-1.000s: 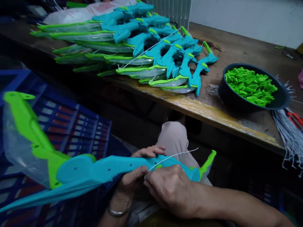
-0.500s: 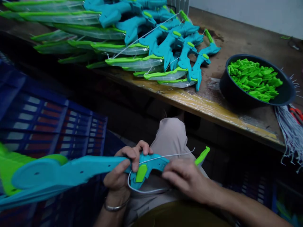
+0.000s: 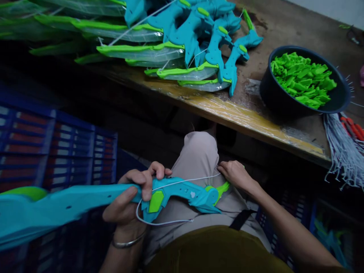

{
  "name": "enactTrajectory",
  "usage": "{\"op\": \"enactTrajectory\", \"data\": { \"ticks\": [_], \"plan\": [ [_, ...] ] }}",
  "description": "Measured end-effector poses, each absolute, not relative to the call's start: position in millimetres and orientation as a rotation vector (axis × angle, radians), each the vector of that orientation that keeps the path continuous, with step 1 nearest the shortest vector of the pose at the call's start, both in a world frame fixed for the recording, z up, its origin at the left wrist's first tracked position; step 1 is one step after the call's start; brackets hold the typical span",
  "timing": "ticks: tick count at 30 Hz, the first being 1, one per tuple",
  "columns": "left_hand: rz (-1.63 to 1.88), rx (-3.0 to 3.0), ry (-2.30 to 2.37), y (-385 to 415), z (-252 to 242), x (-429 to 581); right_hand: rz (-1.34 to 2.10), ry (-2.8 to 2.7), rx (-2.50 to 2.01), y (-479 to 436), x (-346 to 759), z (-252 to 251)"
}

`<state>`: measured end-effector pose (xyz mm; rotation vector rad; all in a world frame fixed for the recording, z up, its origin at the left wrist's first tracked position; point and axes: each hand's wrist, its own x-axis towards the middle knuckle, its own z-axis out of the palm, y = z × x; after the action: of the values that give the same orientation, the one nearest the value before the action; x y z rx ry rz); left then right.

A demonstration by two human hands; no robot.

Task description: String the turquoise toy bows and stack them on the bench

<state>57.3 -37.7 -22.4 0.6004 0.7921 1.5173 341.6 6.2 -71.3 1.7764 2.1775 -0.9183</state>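
Observation:
A teal and lime-green toy bow (image 3: 85, 199) lies across my lap. My left hand (image 3: 132, 193) grips it at the handle, fingers wrapped over the top beside a green insert. A white string (image 3: 176, 184) runs from the handle toward the bow's green tip (image 3: 220, 188) and loops below the handle. My right hand (image 3: 234, 174) pinches the far end of that string just past the tip, over my knee.
A wooden bench (image 3: 227, 110) ahead carries a pile of finished teal and green bows (image 3: 176, 41), a dark bowl (image 3: 273, 98) of small green parts and a bundle of white strings (image 3: 342, 151). A blue slatted crate (image 3: 57, 144) stands at my left.
My right hand slid off the handle along the string to the bow's tip. The bow turned, its green insert now showing, and the view tilted down toward my lap.

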Motion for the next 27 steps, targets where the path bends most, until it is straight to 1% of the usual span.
{"op": "enactTrajectory", "data": {
  "ticks": [3, 6, 8, 12, 14, 16, 19, 20, 21, 24, 25, 27],
  "plan": [
    [1.516, 0.598, 0.788, -39.2, -23.0, 57.9, -1.001, 2.106, 1.913, 7.6, 338.0, -79.4],
    [1.511, 0.617, 0.787, -39.3, -22.8, 58.7, -1.170, 2.078, 2.073, 6.4, 336.6, -87.9],
    [1.503, 0.632, 0.777, -38.8, -22.2, 59.6, -1.349, 2.067, 2.180, 4.6, 332.9, -93.7],
    [1.510, 0.629, 0.781, -37.2, -21.6, 60.9, -1.855, 1.984, 2.406, 4.9, 328.5, -96.9],
    [1.547, 0.630, 0.810, -36.2, -22.1, 59.7, -2.095, 1.929, 2.530, 8.2, 339.3, -86.0],
    [1.604, 0.627, 0.833, -35.2, -23.1, 56.5, -2.273, 1.900, 2.640, 11.9, 363.7, -63.9],
    [1.675, 0.551, 0.917, -33.8, -24.0, 49.3, -2.413, 1.882, 2.764, 12.3, 416.9, -19.2],
    [1.696, 0.518, 0.961, -33.2, -23.6, 47.0, -2.408, 1.888, 2.816, 10.4, 434.8, -5.2],
    [1.714, 0.485, 1.017, -32.3, -22.8, 45.3, -2.329, 1.918, 2.894, 7.7, 450.7, 6.5],
    [1.756, 0.421, 1.180, -29.4, -18.1, 44.1, -1.850, 2.010, 3.142, -2.5, 478.3, 21.8],
    [1.759, 0.410, 1.222, -28.7, -16.3, 44.8, -1.663, 2.061, 3.134, -5.6, 479.5, 19.9],
    [1.755, 0.396, 1.268, -28.5, -14.0, 46.2, -1.395, 2.203, 2.963, -10.4, 471.2, 7.6]
  ]
}}
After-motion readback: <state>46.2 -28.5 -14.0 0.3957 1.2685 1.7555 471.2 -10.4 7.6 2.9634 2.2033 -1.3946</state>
